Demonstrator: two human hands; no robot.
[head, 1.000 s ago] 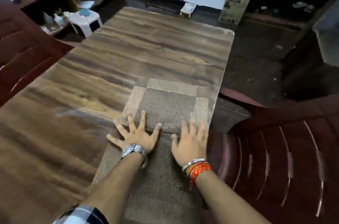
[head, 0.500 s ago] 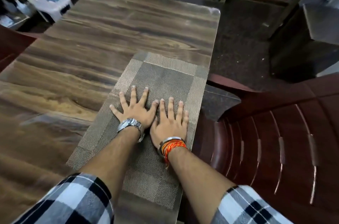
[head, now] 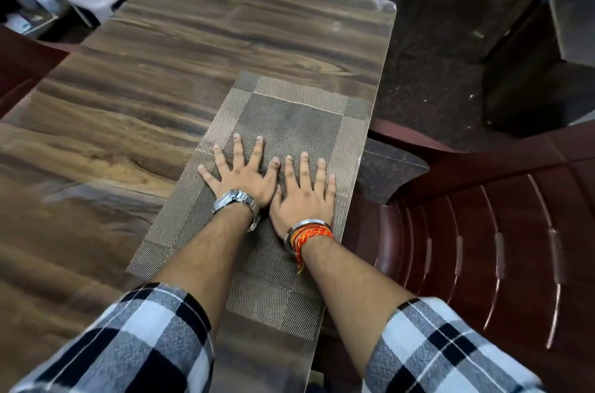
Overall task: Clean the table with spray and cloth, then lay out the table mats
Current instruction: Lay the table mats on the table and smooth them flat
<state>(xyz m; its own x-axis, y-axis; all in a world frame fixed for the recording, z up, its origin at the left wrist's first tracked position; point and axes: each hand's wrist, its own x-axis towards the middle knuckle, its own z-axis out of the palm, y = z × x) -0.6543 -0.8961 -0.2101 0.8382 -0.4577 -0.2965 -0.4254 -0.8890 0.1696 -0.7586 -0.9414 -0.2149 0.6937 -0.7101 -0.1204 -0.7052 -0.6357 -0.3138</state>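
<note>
You are in the mat-laying step: your left hand (head: 240, 181) and right hand (head: 301, 196) lie flat, fingers spread, gripping nothing, on the mat (head: 289, 122) at the table (head: 193, 48) right edge; next, lift off and fetch another.

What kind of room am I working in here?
Probably a home dining area: a long wood-grain table with a woven table mat on it, a maroon plastic chair alongside, and cluttered shelving behind.

Black-and-white checked sleeves (head: 135, 338) are rolled up, a steel watch (head: 234, 200) circles the left wrist, and orange threads (head: 309, 235) with a metal bangle (head: 297, 225) circle the right.
</note>
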